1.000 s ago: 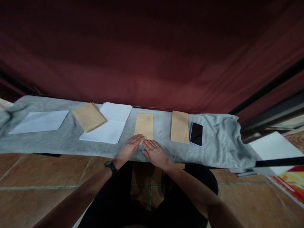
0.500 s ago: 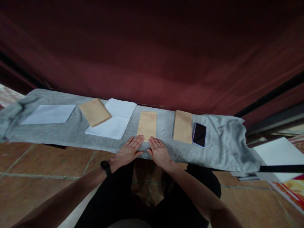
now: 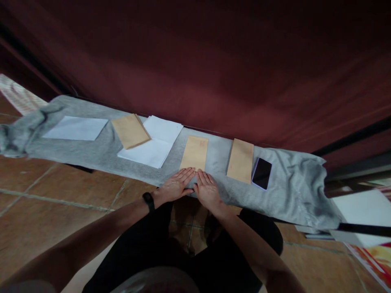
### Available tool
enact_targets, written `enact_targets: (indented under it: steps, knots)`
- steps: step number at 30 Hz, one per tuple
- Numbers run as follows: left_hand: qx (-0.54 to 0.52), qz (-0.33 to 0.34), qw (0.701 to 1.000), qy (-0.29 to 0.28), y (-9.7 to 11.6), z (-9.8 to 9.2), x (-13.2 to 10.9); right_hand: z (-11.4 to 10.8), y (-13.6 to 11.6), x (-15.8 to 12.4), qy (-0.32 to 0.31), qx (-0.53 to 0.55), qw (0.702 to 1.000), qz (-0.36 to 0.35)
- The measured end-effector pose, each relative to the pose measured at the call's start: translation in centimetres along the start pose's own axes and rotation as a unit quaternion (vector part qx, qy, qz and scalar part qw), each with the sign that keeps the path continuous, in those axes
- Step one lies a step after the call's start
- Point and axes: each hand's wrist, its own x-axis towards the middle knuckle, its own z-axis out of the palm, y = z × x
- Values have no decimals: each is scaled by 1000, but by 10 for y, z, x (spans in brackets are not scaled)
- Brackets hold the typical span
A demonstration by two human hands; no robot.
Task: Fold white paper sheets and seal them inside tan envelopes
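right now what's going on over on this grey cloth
A person has both hands flat, palms down, side by side: the left hand and the right hand lie with fingertips at the near end of a brown envelope on a grey cloth. Further right lie a second brown envelope and a dark phone. To the left, a third envelope sits on a stack of white sheets, with a single white sheet beyond.

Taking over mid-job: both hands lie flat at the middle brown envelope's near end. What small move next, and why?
Probably slide the left hand and right hand forward over the middle envelope, pressing it flat: both lie open at its near edge, gripping nothing.
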Motion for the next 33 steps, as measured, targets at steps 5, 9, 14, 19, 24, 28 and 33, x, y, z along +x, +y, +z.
enact_targets:
  steps: [5,9,14,19,24,28,33]
  knots:
    - [13,-4,1000,3,0,-1,-3,-3,1,-4,-8,-7,1000,17]
    - [19,-10,1000,11,-1,-2,-8,-4,2,-6,-7,-10,1000,22]
    - [27,-16,999,16,-3,-3,-14,-4,1,-7,10,-12,999,32]
    - [27,-26,999,15,-5,-2,-19,-8,-1,-7,4,-11,999,35]
    - [26,-41,999,3,-4,-6,-22,-9,-2,-7,-3,-17,999,42]
    - [22,-50,999,-2,-1,-8,-21,-5,-3,-7,16,-2,1000,12]
    - [2,-62,998,24,1,-5,-21,5,-9,-10,6,26,999,-36]
